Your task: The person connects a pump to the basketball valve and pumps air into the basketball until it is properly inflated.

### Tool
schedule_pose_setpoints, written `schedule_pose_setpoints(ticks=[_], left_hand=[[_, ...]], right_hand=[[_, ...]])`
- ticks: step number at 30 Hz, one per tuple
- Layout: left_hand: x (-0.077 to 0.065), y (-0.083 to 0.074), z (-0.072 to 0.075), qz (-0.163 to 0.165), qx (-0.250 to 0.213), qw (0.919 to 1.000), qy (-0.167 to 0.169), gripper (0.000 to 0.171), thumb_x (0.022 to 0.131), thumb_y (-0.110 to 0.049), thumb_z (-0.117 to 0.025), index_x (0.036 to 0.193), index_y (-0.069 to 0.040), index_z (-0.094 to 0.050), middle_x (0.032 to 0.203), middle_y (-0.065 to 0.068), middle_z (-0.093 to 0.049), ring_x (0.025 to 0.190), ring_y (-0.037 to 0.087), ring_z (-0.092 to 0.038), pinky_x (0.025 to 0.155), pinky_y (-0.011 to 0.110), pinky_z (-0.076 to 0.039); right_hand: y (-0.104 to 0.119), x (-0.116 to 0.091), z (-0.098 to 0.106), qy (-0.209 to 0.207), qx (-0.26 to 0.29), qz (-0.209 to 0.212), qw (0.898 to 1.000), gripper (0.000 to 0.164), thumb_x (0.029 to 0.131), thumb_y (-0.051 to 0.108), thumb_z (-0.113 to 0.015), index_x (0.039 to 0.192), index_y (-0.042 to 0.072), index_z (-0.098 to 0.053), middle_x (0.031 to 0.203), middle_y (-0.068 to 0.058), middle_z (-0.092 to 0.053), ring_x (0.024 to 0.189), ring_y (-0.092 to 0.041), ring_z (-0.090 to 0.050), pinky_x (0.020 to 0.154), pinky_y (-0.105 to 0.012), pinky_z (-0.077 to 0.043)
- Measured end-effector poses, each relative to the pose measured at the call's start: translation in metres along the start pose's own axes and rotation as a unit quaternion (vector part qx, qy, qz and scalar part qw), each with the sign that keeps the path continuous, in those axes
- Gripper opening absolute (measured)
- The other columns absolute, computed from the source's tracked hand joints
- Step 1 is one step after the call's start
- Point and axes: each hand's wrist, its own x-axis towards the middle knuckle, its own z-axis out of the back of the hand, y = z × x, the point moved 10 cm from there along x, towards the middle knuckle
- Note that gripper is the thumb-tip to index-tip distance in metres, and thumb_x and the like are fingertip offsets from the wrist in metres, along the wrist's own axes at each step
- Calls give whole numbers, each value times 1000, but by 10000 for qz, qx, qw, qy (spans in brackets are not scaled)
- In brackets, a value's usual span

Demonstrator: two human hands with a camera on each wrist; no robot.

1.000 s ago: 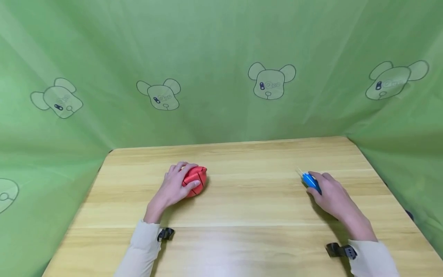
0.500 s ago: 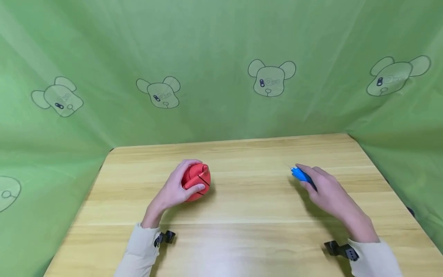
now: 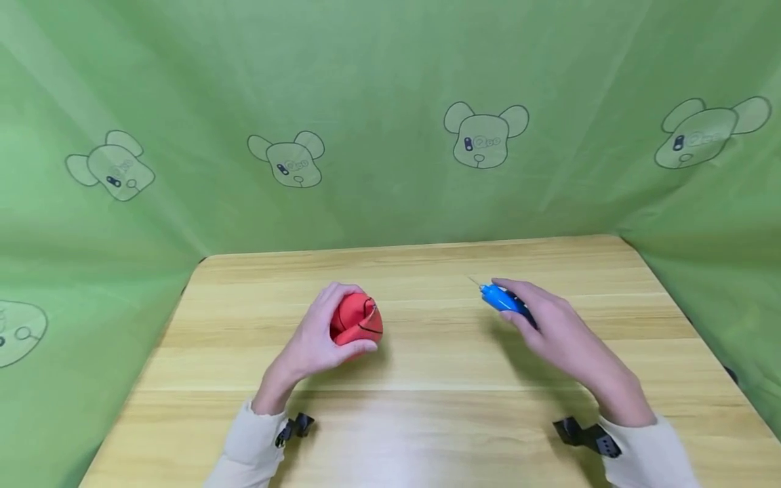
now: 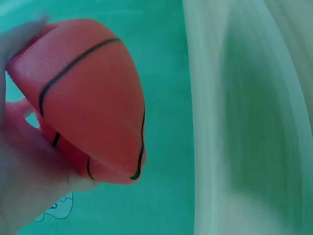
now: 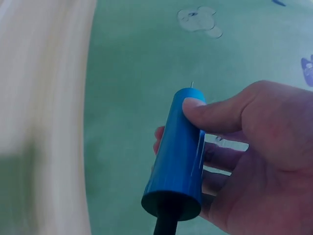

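My left hand grips a red, partly collapsed rubber ball with black lines, thumb on the near side and fingers over the far side. A deep fold dents the ball in the left wrist view, where the ball appears raised off the table. In my right hand is a small blue hand pump with a thin needle at its tip pointing left toward the ball. The right wrist view shows the thumb pressed along the pump's blue barrel, with fingers behind it and a black rod at its lower end. Needle and ball are apart.
Both hands are above a light wooden table. A green curtain printed with bear heads hangs behind the table and at both sides. Dark camera mounts stick out from both wrists.
Ball and left hand have lifted off the table and shifted slightly right, the ball's fold turning into sight. The right hand has carried the pump up and left, closer to the ball.
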Motion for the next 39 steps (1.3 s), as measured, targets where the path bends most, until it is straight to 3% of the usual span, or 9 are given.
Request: schedule_pose_setpoints(ticks=[5, 10, 15, 19, 23, 28, 34, 36, 39], left_hand=[[0, -7, -7, -110, -58, 9999, 88, 57, 84, -35, -81, 135, -24, -57, 118, -5, -58, 107, 15, -52, 81, 38, -52], [-4, -18, -14, -389, 60, 9991, 154, 54, 93, -29, -72, 145, -24, -57, 122, -5, -61, 110, 15, -53, 87, 41, -48], [-7, -25, -10, -518, 552, 9970, -160, 52, 84, -18, -84, 132, -19, -66, 114, -7, -68, 101, 13, -55, 88, 42, -42], [-6, -29, -5, -645, 944, 9926, -416, 48, 75, -13, -91, 118, -17, -70, 106, -9, -70, 95, 12, -57, 82, 38, -41], [-5, -33, -4, -794, 1390, 9859, -491, 47, 75, -13, -91, 116, -17, -71, 105, -8, -69, 94, 14, -57, 79, 37, -39], [-4, -32, -9, -718, 1889, 9790, -256, 55, 74, -21, -92, 123, -18, -67, 107, -6, -65, 95, 16, -54, 79, 37, -38], [-8, -22, -20, -375, 1934, 9803, 136, 75, 73, -58, -87, 133, -20, -60, 110, -7, -57, 97, 15, -48, 80, 36, -36], [-9, -20, -21, -327, 1871, 9817, 163, 69, 81, -63, -78, 133, -21, -60, 110, -8, -56, 97, 14, -47, 81, 36, -36], [-9, -20, -21, -386, 1755, 9837, 44, 48, 95, -56, -65, 130, -22, -64, 107, -10, -57, 97, 12, -48, 83, 38, -36]], right_hand=[[26, 9, -2, -23, 369, 357, 9987, 45, 99, 2, -67, 142, 1, -55, 129, -17, -65, 116, -37, -64, 92, -57, -53], [51, 9, -15, 172, 530, 695, 9960, 46, 99, 2, -67, 144, 6, -58, 114, -4, -67, 94, -16, -64, 77, -37, -57], [69, 5, -25, 246, 563, 949, 9936, 49, 98, 2, -68, 145, 12, -59, 111, 1, -64, 85, -10, -57, 70, -27, -54], [84, 4, -27, -2, 318, 1349, 9904, 50, 94, 0, -72, 141, 12, -62, 111, 1, -65, 87, -9, -60, 74, -29, -56], [93, 4, -31, -189, -5, 1556, 9876, 47, 90, 1, -77, 135, 9, -66, 108, -1, -67, 89, -10, -63, 77, -33, -58], [94, 5, -38, -128, -369, 1331, 9903, 44, 91, 4, -77, 133, 11, -68, 108, -3, -68, 85, -12, -63, 74, -32, -58], [95, 6, -40, -128, -520, 1193, 9914, 46, 90, 4, -78, 134, 13, -69, 108, -3, -68, 84, -13, -62, 71, -30, -57], [96, 6, -40, -169, -558, 1239, 9906, 47, 89, 4, -79, 133, 14, -69, 106, -3, -68, 83, -13, -62, 70, -30, -57], [99, 6, -41, -209, -554, 1361, 9889, 47, 87, 2, -81, 132, 15, -70, 104, -2, -69, 84, -14, -65, 71, -31, -58]])
